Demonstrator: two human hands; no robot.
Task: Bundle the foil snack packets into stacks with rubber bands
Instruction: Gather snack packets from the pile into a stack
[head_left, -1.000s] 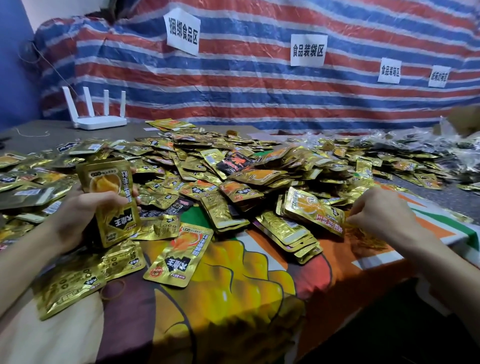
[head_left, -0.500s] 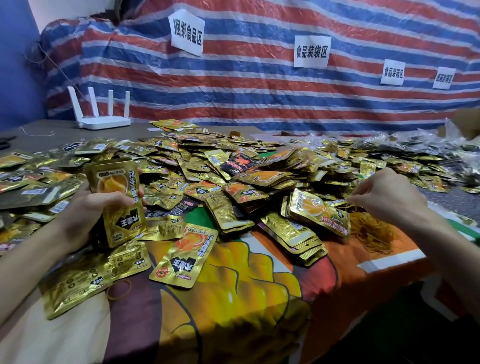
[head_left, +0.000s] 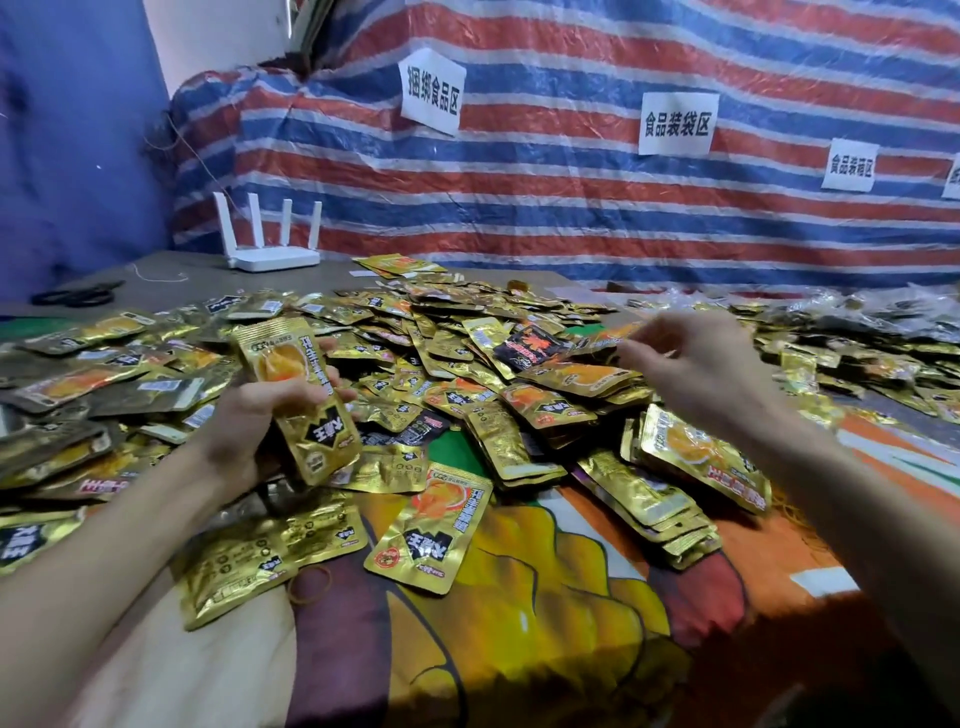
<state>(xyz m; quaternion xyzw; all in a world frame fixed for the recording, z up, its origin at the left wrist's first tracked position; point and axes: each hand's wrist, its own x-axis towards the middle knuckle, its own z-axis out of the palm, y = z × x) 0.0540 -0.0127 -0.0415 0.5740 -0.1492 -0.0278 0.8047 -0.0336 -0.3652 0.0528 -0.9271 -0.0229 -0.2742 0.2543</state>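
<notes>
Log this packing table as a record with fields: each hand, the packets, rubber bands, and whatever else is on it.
Left hand: grips an upright stack of packets
Right hand: raised, fingers curled; too blurred to tell if it holds anything
Loose packets: heaped across the patterned cloth
Rubber band: one lies loose on the cloth, near edge
Far end: white router, scissors
Backdrop: striped tarp with paper signs
</notes>
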